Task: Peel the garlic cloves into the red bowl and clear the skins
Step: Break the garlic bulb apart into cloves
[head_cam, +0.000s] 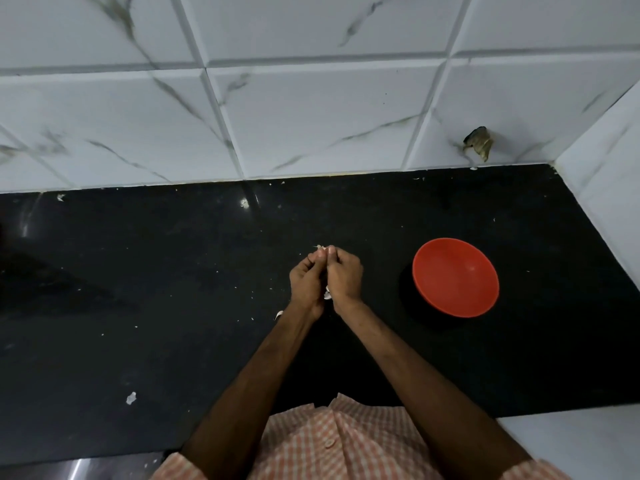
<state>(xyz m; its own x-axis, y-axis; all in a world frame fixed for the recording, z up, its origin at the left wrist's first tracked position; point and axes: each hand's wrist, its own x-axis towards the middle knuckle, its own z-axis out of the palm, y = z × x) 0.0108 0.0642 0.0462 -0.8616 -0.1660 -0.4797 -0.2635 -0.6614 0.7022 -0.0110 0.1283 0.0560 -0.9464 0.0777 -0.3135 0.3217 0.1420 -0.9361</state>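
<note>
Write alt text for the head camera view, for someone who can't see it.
A person's left hand and right hand, pressed together over a black countertop, pinch a garlic clove. A red bowl sits to the right; scraps of skin litter the counter below a white tiled wall.

The left hand (306,280) and right hand (346,277) are pressed side by side above the black counter (156,271), fingertips pinching a clove (320,247) between them. A skin (327,294) shows between the palms. The red bowl (455,277) sits to the right, apart from the hands. Pale scraps (131,398) dot the counter. A white tiled wall (311,116) stands behind.
</note>
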